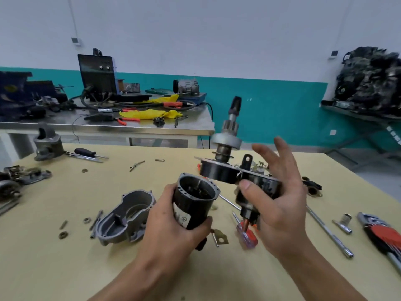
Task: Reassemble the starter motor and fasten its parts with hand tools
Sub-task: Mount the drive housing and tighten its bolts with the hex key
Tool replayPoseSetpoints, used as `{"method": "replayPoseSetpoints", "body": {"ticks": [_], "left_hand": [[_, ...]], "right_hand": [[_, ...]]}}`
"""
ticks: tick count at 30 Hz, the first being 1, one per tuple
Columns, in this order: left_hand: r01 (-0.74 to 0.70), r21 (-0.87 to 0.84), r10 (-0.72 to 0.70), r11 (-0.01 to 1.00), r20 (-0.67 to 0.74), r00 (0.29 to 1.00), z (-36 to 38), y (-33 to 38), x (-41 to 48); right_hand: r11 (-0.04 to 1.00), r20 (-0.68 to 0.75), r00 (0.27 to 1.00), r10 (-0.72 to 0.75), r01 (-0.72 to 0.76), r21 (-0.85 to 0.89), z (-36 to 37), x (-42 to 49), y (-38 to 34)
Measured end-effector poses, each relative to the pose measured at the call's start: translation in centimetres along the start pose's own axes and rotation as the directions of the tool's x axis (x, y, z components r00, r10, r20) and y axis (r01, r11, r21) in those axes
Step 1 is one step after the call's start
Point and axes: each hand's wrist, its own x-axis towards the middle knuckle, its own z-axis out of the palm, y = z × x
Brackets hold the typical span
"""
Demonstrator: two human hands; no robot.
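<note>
My left hand (171, 218) grips a black cylindrical motor housing (193, 203), its open end tilted up toward me. My right hand (275, 192) holds the black solenoid and plate assembly (236, 177) by its lower body, thumb in front and fingers spread behind. From that plate a shaft with the pinion gear (230, 131) stands upward. The two parts are close together but apart. A grey cast end cover (128, 216) lies open on the table left of my left hand.
On the tan table (65, 268) lie a red-handled screwdriver (247, 233), a long extension bar (329, 233), a socket (346, 219), a hex key set (382, 233), loose nuts and bolts, a grey nose housing (46, 142) and more screwdrivers (86, 153). A cluttered steel bench (108, 124) stands behind.
</note>
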Motion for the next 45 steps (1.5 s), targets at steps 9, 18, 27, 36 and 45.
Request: {"method": "replayPoseSetpoints", "body": {"ticks": [9,18,27,36,45], "left_hand": [[0.017,-0.027,-0.016,0.999,0.059,0.998,0.9,0.2,-0.6],[0.059,-0.169,-0.055,0.984,0.031,0.998,1.0,-0.2,-0.7],[0.050,-0.198,-0.049,0.979,0.010,0.999,0.3,-1.1,-0.7],[0.020,-0.064,-0.007,0.998,0.193,0.981,-0.7,-1.2,0.3],[0.098,-0.283,0.052,0.954,0.477,0.878,-3.2,-1.0,1.8]], "right_hand": [[0.991,0.065,0.998,-0.008,0.016,-0.131,0.0,-0.6,1.1],[0.984,0.222,0.974,-0.041,0.078,-0.161,0.9,-2.1,1.9],[0.960,0.435,0.884,0.173,-0.053,-0.275,0.4,-2.5,3.1],[0.960,0.263,0.944,0.199,-0.134,-0.245,1.3,-2.4,2.9],[0.937,0.300,0.930,0.214,-0.109,-0.331,1.3,-1.4,2.2]]}}
